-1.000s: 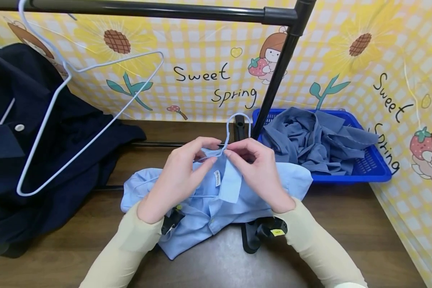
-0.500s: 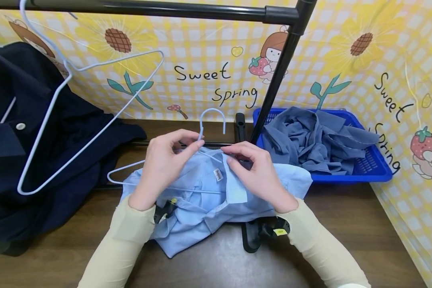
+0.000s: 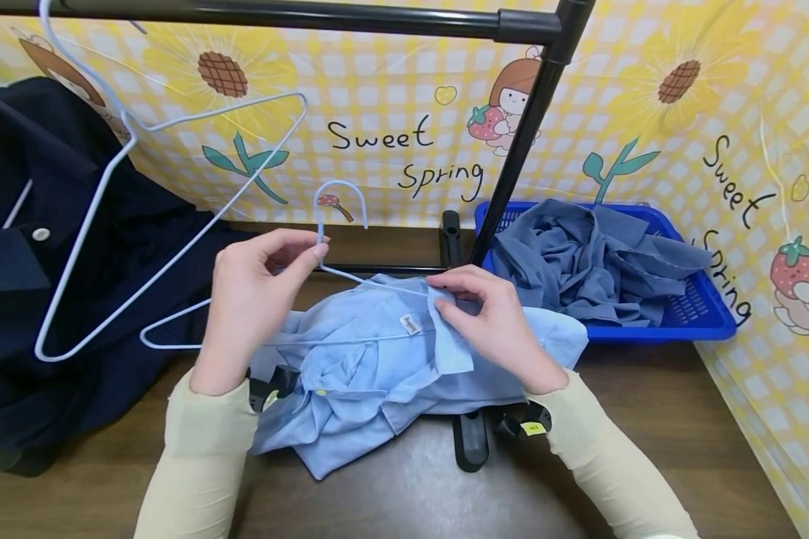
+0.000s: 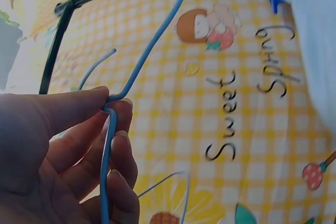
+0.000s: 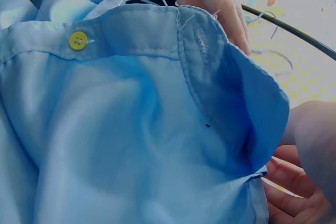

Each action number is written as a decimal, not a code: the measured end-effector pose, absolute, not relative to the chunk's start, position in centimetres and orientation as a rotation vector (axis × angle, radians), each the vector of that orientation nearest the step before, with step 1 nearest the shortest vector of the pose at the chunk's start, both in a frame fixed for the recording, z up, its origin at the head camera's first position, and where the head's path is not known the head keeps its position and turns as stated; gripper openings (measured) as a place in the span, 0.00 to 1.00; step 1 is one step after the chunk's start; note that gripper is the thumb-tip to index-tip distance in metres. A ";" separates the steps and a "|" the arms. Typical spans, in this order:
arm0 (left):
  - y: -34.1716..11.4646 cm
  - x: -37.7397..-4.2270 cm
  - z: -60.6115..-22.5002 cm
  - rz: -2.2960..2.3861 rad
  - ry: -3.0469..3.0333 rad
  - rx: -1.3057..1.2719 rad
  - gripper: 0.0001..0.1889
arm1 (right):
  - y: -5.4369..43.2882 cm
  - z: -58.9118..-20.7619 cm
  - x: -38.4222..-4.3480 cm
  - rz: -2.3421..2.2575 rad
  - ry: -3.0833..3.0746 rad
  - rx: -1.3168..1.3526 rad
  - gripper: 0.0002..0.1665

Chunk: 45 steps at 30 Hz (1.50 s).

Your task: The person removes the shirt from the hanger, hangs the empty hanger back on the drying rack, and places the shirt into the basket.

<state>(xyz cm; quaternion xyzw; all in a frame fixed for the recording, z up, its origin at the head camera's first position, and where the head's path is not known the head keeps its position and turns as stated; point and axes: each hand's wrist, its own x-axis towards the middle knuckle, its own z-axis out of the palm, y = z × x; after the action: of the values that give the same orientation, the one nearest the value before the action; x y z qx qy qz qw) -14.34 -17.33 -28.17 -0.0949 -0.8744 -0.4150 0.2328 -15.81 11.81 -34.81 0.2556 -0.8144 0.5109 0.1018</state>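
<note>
My left hand pinches a light-blue wire hanger at its neck, just under the hook. The left wrist view shows thumb and fingers round the twisted neck of the wire. One hanger end sticks out left of the light-blue shirt; the other side passes into the neck opening, where the cloth hides its tip. My right hand pinches the shirt's collar by its upper edge. A white label shows inside the neck. In the right wrist view, a yellow button sits on the collar band.
A black clothes rack spans the top, with an empty white hanger on its rail. A dark navy garment hangs at the left. To the right stands a blue basket containing a grey-blue garment.
My left hand has moved left with the hanger, drawing the hook away from the right hand. The hanger's left end has come out of the shirt. The right hand keeps hold of the collar.
</note>
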 end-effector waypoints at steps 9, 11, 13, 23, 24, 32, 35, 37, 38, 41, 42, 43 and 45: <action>-19.3 -13.6 -27.8 -1.068 -2.342 -0.198 0.10 | 12.2 -35.1 -16.1 1.494 -2.445 0.715 0.15; -19.7 -13.5 -27.7 -1.058 -2.328 -0.179 0.10 | 12.3 -35.2 -16.2 1.483 -2.457 0.702 0.15; -20.1 -13.3 -27.6 -1.051 -2.315 -0.157 0.10 | 12.4 -35.3 -16.4 1.459 -2.478 0.686 0.14; -20.8 -13.4 -27.8 -1.073 -2.281 -0.039 0.13 | 13.1 -35.6 -16.8 1.317 -2.680 0.634 0.11; -20.8 -13.4 -27.9 -1.076 -2.288 -0.044 0.13 | 13.1 -35.6 -16.8 1.304 -2.692 0.638 0.12; -20.8 -14.2 -29.3 -1.086 -2.377 -0.093 0.12 | 14.0 -34.0 -16.7 1.208 -2.686 0.639 0.15; -21.5 -14.8 -30.0 -1.087 -2.404 -0.090 0.13 | 14.5 -32.7 -16.5 1.167 -2.690 0.640 0.15; -22.0 -15.2 -30.5 -1.090 -2.424 -0.082 0.13 | 14.7 -31.6 -16.4 1.158 -2.689 0.652 0.15; -22.3 -15.5 -30.8 -1.092 -2.437 -0.079 0.14 | 14.7 -31.1 -16.2 1.157 -2.684 0.658 0.15; -23.3 -16.0 -31.7 -1.098 -2.476 -0.051 0.15 | 14.6 -29.5 -16.1 1.163 -2.643 0.694 0.16; -23.6 -16.1 -32.0 -1.106 -2.488 -0.038 0.15 | 14.4 -29.0 -16.1 1.169 -2.625 0.706 0.16; -23.9 -16.1 -32.2 -1.114 -2.498 -0.020 0.16 | 14.2 -28.6 -16.1 1.169 -2.596 0.720 0.16; -24.6 -16.2 -32.6 -1.134 -2.516 0.019 0.17 | 13.8 -27.6 -16.2 1.160 -2.523 0.752 0.16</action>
<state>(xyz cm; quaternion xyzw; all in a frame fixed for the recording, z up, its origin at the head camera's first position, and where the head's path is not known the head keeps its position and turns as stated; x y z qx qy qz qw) -16.16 -24.63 -32.59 0.0067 -0.8951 -0.4035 0.1895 -16.17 13.80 -27.62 0.2591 -0.8693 0.3996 0.1322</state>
